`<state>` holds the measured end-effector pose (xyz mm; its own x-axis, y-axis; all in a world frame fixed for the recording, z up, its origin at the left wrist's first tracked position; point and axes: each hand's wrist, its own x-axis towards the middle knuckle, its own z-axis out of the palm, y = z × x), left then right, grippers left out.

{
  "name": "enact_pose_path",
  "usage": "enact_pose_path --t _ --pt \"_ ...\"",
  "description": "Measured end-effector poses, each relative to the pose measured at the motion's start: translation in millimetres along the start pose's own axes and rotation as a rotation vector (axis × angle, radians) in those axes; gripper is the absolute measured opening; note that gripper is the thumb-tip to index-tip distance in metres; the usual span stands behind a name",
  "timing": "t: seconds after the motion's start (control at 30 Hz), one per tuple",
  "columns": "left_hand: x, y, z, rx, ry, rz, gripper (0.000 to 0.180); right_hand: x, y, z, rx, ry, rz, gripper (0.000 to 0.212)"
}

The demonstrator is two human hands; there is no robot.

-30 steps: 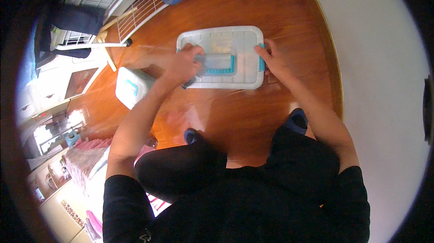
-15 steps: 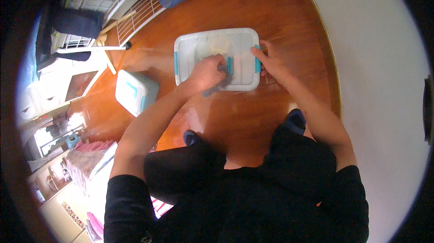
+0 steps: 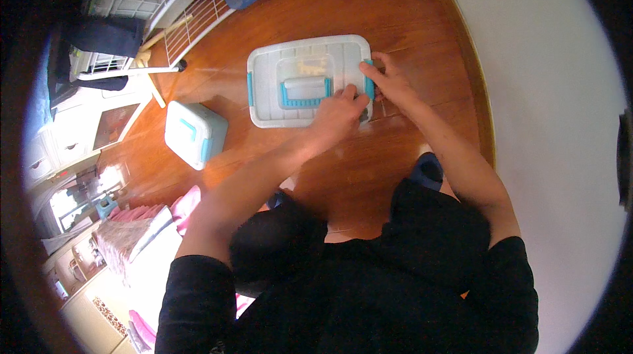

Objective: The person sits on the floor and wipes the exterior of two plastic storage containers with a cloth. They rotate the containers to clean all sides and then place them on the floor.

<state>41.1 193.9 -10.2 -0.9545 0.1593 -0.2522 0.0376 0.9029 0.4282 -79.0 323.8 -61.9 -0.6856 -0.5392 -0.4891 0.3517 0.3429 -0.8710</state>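
1. Large storage box: white translucent, lid on, lies on the wooden floor in the upper centre of the frame; long axis runs left-right across the picture
2. Lid carries a teal handle at its middle and a teal latch on each short end; left latch is untouched, right latch sits under the fingers
3. Key relation: both hands are bunched at the box's right end, lower right corner; the left end lies well apart from either hand
4. Right hand: touches the right latch, thumb and forefinger pinched toward it, other fingers loosely curled; it looks closed on the latch, though the contact is small in the frame
5. Left hand: reaches across the body, rests on the lid's lower right edge just beside the right hand; fingers curled down onto the lid, pressing rather than holding; whether the fingertips hook the rim I cannot tell
6. Right hand is nearer the latch; left is nearer the handle
7. Small box: white with teal latch, left of centre, well apart from both hands, untouched
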Motion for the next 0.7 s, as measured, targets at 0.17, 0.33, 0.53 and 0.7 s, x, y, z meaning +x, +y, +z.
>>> enact_pose_path --t 0.17,0.33,0.53,0.7 --pt "-64 17 -33 -0.41 -0.531 0.001 0.031 -4 -7 -11 0.062 -0.034 0.101 0.062" --pt "-106 11 -43 -0.635 -0.854 0.044 0.031 -6 -5 -61 0.068 0.114 0.099 0.049" --pt "-82 -6 -44 -0.581 -0.632 -0.1 0.036 -17 3 -102 0.06 -0.038 0.121 0.034" --pt "-35 2 -36 -0.618 0.031 -0.194 0.046 -30 7 -76 0.034 -0.184 0.203 0.039"
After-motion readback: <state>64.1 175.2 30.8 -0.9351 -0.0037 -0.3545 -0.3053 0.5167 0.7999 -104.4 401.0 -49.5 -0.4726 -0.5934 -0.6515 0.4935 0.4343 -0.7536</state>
